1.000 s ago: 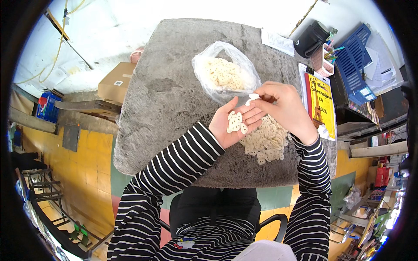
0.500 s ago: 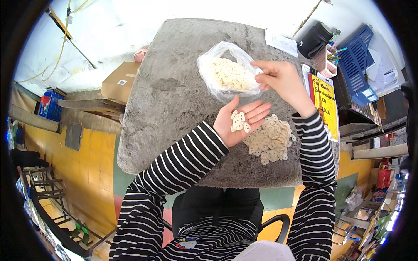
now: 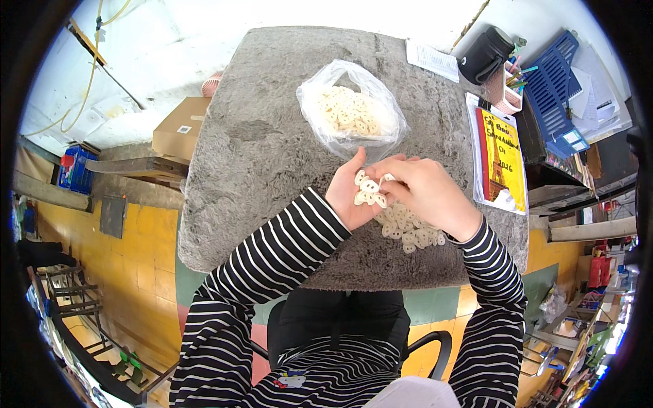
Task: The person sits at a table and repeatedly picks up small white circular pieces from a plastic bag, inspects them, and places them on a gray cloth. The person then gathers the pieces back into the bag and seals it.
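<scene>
Palm up, my left hand carries several small flat cream pieces with holes, its fingers partly hidden behind the other hand. Over that palm, my right hand pinches one cream piece between thumb and fingertips. Beyond both hands sits a clear plastic bag, its mouth spread wide, holding a heap of the same kind of piece. A loose pile of greyish cream pieces lies on the table below my right hand, partly covered by it.
A grey plush cloth covers the table. At the right edge lie a yellow booklet in a clear sleeve, a pink pen basket, a black cylindrical case and a blue plastic rack. A cardboard box stands left of the table.
My right hand has come down from the bag's right edge to my left palm, and now pinches a piece there. My left hand stays nearly in place.
</scene>
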Motion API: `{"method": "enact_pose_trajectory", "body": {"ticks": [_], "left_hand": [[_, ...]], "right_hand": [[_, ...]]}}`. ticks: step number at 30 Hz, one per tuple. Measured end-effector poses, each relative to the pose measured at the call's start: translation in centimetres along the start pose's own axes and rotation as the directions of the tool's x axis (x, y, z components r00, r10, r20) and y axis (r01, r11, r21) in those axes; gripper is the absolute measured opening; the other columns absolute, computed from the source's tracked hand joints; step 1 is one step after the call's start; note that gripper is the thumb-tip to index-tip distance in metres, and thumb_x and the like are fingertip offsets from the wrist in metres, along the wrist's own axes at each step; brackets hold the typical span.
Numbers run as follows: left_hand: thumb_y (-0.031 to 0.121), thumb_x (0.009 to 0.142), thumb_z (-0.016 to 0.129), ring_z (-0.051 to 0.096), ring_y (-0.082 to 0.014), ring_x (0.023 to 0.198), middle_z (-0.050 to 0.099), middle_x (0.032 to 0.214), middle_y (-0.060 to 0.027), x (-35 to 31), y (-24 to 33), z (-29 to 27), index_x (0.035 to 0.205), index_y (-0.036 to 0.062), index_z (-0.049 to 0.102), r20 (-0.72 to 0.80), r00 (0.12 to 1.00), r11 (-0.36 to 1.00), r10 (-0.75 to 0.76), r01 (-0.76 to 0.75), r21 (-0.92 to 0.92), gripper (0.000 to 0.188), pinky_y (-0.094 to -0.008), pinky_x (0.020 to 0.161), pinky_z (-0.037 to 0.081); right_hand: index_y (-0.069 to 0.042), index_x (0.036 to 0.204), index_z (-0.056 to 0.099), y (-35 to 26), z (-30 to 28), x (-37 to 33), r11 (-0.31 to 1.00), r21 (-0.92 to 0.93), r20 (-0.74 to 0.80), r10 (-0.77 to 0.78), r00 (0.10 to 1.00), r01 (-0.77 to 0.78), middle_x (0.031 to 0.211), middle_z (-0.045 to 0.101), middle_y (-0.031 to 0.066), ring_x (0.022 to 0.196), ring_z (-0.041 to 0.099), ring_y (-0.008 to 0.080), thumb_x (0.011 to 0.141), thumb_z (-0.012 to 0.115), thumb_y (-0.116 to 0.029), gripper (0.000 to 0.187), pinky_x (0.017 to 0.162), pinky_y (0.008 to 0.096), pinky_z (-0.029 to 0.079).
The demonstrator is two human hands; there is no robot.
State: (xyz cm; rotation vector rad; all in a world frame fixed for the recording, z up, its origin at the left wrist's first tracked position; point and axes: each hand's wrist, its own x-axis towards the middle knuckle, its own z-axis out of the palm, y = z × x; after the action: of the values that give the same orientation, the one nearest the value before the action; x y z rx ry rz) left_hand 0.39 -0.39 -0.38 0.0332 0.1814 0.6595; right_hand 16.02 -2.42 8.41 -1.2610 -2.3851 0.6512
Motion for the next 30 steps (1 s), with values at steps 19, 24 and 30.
{"method": "enact_pose_trajectory", "body": {"ticks": [19,24,30], "left_hand": [[0.03,0.107,0.019,0.039,-0.0323,0.141,0.042,0.15,-0.0235,-0.2,0.4,0.6,0.146,-0.0085,0.033,-0.006,0.999,0.996,0.051,-0.051,-0.07,0.056,-0.0428,0.119,0.029],[0.034,0.107,0.02,0.049,-0.0318,0.131,0.049,0.143,-0.024,-0.1,0.6,0.2,0.143,-0.0057,0.037,0.651,0.759,0.955,0.021,0.177,-0.238,0.057,-0.0441,0.116,0.035],[0.039,0.108,0.022,0.06,-0.0283,0.111,0.06,0.121,-0.0164,-0.3,0.4,0.4,0.131,-0.0026,0.048,0.064,0.998,0.997,0.03,-0.026,-0.068,0.054,-0.0409,0.098,0.051]], "right_hand": [[-0.003,0.123,0.062,0.5,-5.0,6.4,0.996,0.087,-0.099,-0.015,0.995,0.024,0.073,0.066,0.0091,0.064,0.065,0.0123,0.088,0.064,-0.002,0.036,0.059,0.0264,0.052],[-0.002,0.118,0.063,-1.1,-2.3,1.7,0.977,0.162,0.165,-0.162,0.973,0.136,0.1,0.066,0.0096,0.087,0.067,0.0217,0.08,0.071,-0.003,0.039,0.075,0.0313,0.054],[0.0,0.113,0.065,0.5,0.1,0.6,0.974,0.084,0.053,-0.214,0.976,0.209,0.103,0.065,0.0104,0.089,0.065,0.0231,0.079,0.074,-0.005,0.036,0.077,0.0324,0.053]]}}
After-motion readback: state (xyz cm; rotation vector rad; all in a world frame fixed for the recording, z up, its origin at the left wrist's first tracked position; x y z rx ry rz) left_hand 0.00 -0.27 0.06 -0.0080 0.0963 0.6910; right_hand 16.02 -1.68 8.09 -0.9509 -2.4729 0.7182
